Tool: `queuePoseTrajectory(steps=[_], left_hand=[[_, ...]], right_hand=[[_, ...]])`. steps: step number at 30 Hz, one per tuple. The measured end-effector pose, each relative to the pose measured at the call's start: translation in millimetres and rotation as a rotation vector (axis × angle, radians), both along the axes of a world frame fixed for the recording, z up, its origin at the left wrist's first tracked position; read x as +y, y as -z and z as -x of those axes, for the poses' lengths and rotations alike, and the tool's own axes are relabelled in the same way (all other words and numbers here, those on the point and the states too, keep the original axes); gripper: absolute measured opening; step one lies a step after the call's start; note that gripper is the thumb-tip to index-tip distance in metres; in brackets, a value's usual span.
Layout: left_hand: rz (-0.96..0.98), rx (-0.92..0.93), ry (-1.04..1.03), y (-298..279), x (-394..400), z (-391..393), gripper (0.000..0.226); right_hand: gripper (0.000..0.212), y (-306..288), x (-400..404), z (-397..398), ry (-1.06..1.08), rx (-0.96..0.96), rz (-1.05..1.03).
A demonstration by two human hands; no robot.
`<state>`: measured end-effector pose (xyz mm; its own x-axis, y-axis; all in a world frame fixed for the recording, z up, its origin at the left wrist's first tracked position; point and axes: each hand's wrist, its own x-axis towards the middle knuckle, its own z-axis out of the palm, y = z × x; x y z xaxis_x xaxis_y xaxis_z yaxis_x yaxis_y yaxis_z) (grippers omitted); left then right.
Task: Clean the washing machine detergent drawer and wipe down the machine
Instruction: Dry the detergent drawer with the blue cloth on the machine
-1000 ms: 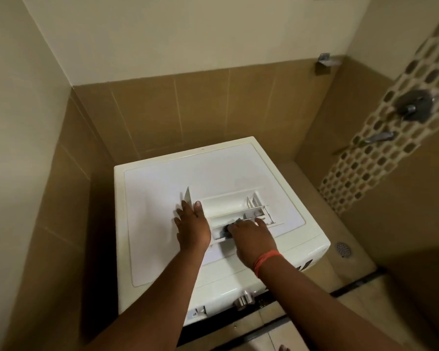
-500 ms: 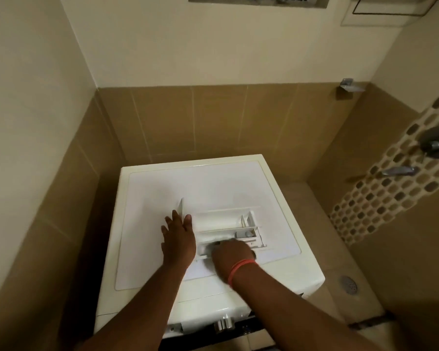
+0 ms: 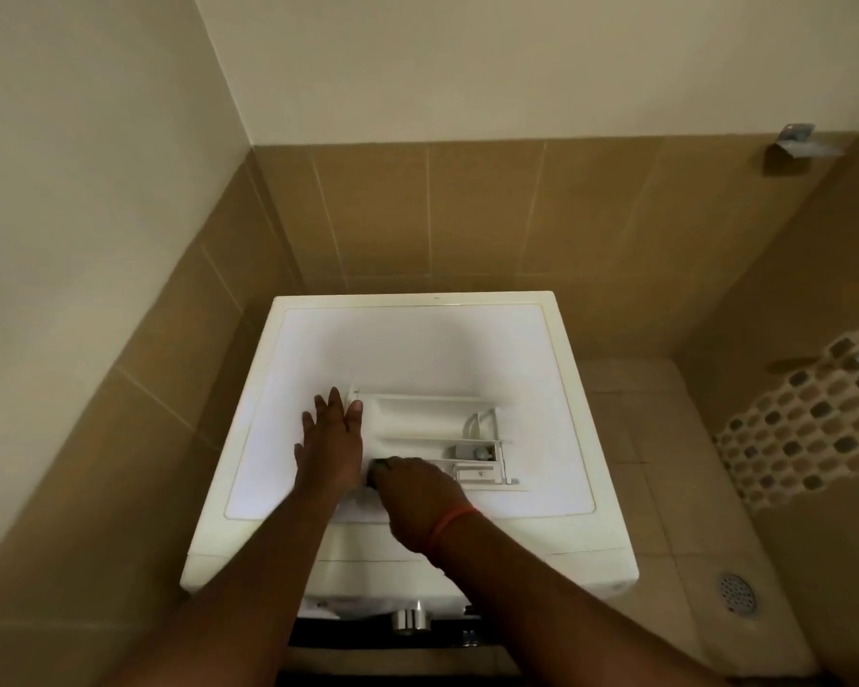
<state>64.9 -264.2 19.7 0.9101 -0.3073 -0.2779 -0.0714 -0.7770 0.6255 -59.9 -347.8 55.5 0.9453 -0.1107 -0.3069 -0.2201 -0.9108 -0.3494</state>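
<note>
1. Scrubbing the detergent drawer (image 3: 435,431) looks like the step in hand: it lies pulled out on top of the washing machine (image 3: 417,349), with both hands on its near-left end.
2. The left hand (image 3: 331,438) lies flat, its fingers (image 3: 336,404) straight and spread, pressing the drawer's left end down; it grips nothing.
3. The right hand (image 3: 417,493) is curled around a small dark object (image 3: 379,466), apparently a sponge or brush, too hidden to name, held at the drawer's near-left compartment, just right of the left hand.
4. The small grey insert (image 3: 472,451) sits beyond the right fingers, toward the drawer's far-right end, and I judge it not yet reached.
5. The next move likely calls for working the dark object rightward along the compartments while the left hand braces the drawer against sliding.
6. Wiping the machine top itself seems not yet done.
</note>
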Motion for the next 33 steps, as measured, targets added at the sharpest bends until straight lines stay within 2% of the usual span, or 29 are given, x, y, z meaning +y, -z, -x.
queuePoseTrajectory(steps=[3, 5, 7, 8, 10, 13, 16, 18, 20, 22, 25, 26, 29, 33], left_hand=[[0.010, 0.017, 0.000, 0.1, 0.4, -0.5, 0.063], [0.029, 0.042, 0.008, -0.1, 0.0, -1.1, 0.063], [0.038, 0.057, 0.015, 0.0, 1.4, -1.3, 0.063], [0.043, 0.057, 0.021, -0.1, 1.6, -1.1, 0.063], [0.061, 0.068, 0.021, -0.6, 0.8, -0.9, 0.063], [0.101, 0.101, 0.021, -0.7, 1.8, -0.6, 0.064], [0.109, 0.113, 0.029, -0.8, 1.5, -1.1, 0.064], [0.077, 0.092, 0.044, -1.8, 1.8, -1.7, 0.064], [0.063, 0.070, 0.057, -2.1, 2.7, -1.4, 0.064], [0.083, 0.074, 0.065, -2.1, 3.4, -1.6, 0.065], [0.098, 0.080, 0.067, -1.8, 2.8, -1.6, 0.066], [0.097, 0.084, 0.066, -1.9, 3.0, -1.8, 0.066], [0.091, 0.092, 0.065, -0.8, 3.6, -2.6, 0.066], [0.096, 0.099, 0.063, -0.2, 2.7, -2.2, 0.066]], right_hand=[[0.052, 3.1, -9.9, 13.6, -0.030, -0.136, -0.143], [0.052, 5.6, -21.0, 18.9, 0.002, -0.100, -0.012], [0.045, 4.4, -17.5, 13.5, 0.033, 0.026, 0.187], [0.044, 2.8, -11.5, 9.4, 0.059, 0.071, 0.200], [0.047, 1.4, 0.0, 2.9, 0.067, 0.044, 0.093], [0.059, 3.2, 1.9, 5.4, 0.041, -0.156, -0.144], [0.073, 4.4, -3.2, 15.8, 0.027, -0.175, -0.192], [0.064, 4.7, -11.9, 17.3, 0.027, -0.108, -0.115], [0.036, -5.8, -26.5, 13.8, 0.106, -0.068, -0.013], [0.026, -16.1, -38.6, 8.7, 0.280, -0.177, -0.008], [0.044, -20.8, -33.8, -0.2, 0.389, -0.459, 0.038], [0.050, -18.1, -27.7, -3.0, 0.362, -0.434, 0.063], [0.057, -4.0, -7.0, -8.2, 0.306, -0.152, 0.155], [0.051, -3.9, -7.0, -11.9, 0.258, -0.064, 0.215]])
